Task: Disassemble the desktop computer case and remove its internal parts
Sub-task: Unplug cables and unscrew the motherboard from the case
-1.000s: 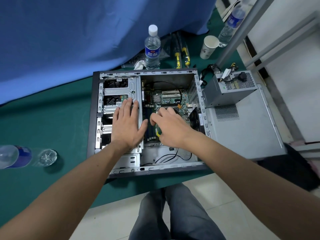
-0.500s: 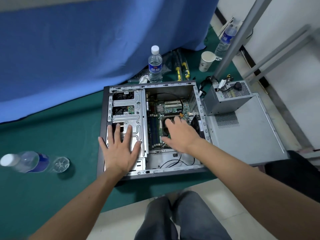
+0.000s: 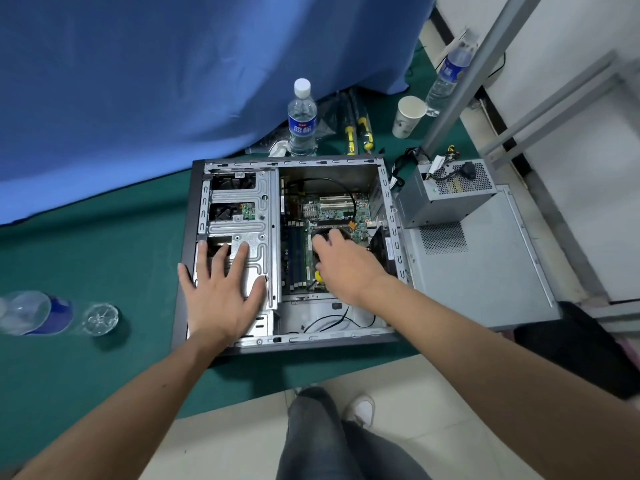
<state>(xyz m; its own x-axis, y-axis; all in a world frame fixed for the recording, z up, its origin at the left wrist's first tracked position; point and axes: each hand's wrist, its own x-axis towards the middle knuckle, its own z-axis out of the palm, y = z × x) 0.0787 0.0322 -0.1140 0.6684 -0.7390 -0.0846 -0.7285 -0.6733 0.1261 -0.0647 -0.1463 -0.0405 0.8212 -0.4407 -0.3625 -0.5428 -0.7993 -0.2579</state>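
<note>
The open computer case lay on its side on the green surface, directly under both hands; the left hand rested flat with fingers spread on the metal drive cage at the case's near left corner, gripping nothing; the right hand reached into the motherboard bay with fingers curled down over the cooler area, and whether it gripped anything could not be told; the removed power supply sat on the detached side panel just right of the case; the case's near edge ran close to the surface's front edge; open green surface stretched to the left, where a water bottle lay on its side; another bottle, upright, and a paper cup stood behind the case, before a blue curtain.
</note>
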